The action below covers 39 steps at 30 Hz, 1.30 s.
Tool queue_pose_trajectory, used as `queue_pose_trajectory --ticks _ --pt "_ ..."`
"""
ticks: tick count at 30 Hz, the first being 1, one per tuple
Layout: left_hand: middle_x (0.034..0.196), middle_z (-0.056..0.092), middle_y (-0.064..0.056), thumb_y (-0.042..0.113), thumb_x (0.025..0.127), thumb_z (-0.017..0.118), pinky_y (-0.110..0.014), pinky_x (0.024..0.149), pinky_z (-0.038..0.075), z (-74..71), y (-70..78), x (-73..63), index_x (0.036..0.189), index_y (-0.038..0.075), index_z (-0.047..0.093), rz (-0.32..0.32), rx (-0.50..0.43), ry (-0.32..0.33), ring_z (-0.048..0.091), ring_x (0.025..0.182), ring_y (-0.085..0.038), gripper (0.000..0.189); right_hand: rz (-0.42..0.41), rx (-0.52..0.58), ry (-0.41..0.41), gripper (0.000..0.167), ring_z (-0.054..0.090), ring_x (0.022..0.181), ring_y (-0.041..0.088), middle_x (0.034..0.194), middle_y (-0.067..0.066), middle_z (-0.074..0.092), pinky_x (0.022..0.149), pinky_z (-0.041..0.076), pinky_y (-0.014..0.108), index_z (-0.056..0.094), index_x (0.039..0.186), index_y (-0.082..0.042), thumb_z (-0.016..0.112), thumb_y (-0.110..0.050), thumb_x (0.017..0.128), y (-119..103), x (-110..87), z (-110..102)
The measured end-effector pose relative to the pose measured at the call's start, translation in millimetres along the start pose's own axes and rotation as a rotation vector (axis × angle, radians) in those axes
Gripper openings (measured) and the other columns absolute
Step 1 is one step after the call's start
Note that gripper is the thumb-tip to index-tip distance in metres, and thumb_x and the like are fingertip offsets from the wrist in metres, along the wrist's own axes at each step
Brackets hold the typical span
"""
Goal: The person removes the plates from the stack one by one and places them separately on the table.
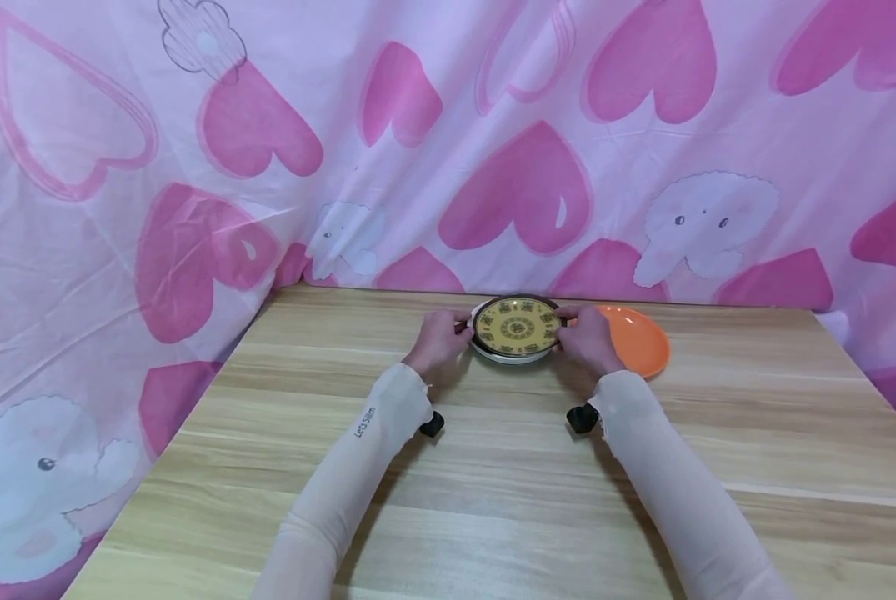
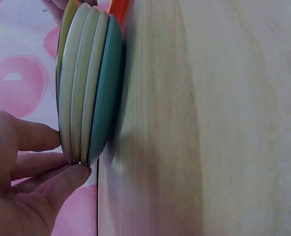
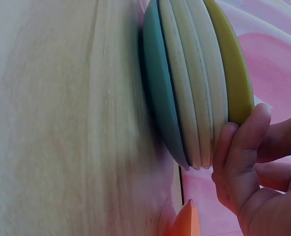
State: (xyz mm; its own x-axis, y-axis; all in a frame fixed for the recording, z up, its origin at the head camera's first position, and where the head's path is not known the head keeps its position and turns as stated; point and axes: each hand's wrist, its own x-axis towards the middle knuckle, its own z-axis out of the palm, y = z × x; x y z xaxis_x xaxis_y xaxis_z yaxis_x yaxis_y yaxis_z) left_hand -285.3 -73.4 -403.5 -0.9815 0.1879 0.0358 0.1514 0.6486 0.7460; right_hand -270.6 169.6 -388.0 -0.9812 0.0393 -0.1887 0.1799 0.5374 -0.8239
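A stack of several plates point(image 1: 516, 327) stands at the far middle of the wooden table point(image 1: 493, 467), with a yellow patterned plate on top. In the left wrist view the stack point(image 2: 89, 83) shows yellow, white and teal rims. My left hand point(image 1: 436, 337) holds its left edge, and the fingertips point(image 2: 72, 174) touch the lower rims. My right hand point(image 1: 586, 337) holds the right edge. In the right wrist view the stack point(image 3: 194, 83) has a finger point(image 3: 244, 142) of that hand curled against the yellow and white rims. Whether the stack is lifted off the table I cannot tell.
An orange plate point(image 1: 643, 342) lies on the table just right of the stack, behind my right hand; its edge point(image 3: 185, 223) shows in the right wrist view. A pink heart-print cloth point(image 1: 493, 150) hangs behind and left of the table.
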Motion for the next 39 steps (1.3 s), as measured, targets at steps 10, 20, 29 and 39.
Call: queue_pose_trajectory --ticks 10,20,29,39 --pt "0.124 0.071 -0.018 0.003 0.093 0.064 -0.032 0.098 0.058 0.4 1.2 -1.0 0.130 0.001 0.065 0.025 0.021 0.016 0.070 0.111 -0.025 0.038 0.005 0.057 0.004 0.052 0.068 0.073 0.016 0.125 0.024 0.062 0.050 0.048 0.023 0.048 0.147 -0.005 0.045 -0.002 0.096 3 -2.5 -2" --pt "0.122 0.073 -0.017 0.004 0.093 0.064 -0.032 0.095 0.059 0.1 0.2 -1.0 0.129 0.003 0.067 0.046 0.043 0.010 0.070 0.107 -0.024 0.036 0.015 0.089 0.000 0.052 0.067 0.071 0.016 0.123 0.023 0.061 0.052 0.051 0.028 0.047 0.149 -0.008 0.045 -0.002 0.098 4 -4.3 -4" --pt "0.126 0.070 -0.018 0.003 0.092 0.064 -0.032 0.098 0.058 0.2 0.8 0.3 0.129 0.000 0.065 0.060 0.059 0.008 0.070 0.112 -0.026 0.037 0.050 0.158 -0.004 0.053 0.063 0.065 0.012 0.129 0.021 0.058 0.047 0.045 0.029 0.049 0.148 -0.009 0.045 0.000 0.096 3 -5.1 -9" --pt "0.128 0.069 -0.018 0.005 0.092 0.063 -0.032 0.099 0.058 -1.0 1.0 1.2 0.131 0.000 0.064 0.050 0.063 0.000 0.069 0.114 -0.027 0.039 0.047 0.182 -0.002 0.051 0.064 0.074 0.019 0.149 0.019 0.046 0.058 0.055 0.030 0.048 0.149 -0.009 0.047 -0.001 0.098 -2 -8.7 -13"
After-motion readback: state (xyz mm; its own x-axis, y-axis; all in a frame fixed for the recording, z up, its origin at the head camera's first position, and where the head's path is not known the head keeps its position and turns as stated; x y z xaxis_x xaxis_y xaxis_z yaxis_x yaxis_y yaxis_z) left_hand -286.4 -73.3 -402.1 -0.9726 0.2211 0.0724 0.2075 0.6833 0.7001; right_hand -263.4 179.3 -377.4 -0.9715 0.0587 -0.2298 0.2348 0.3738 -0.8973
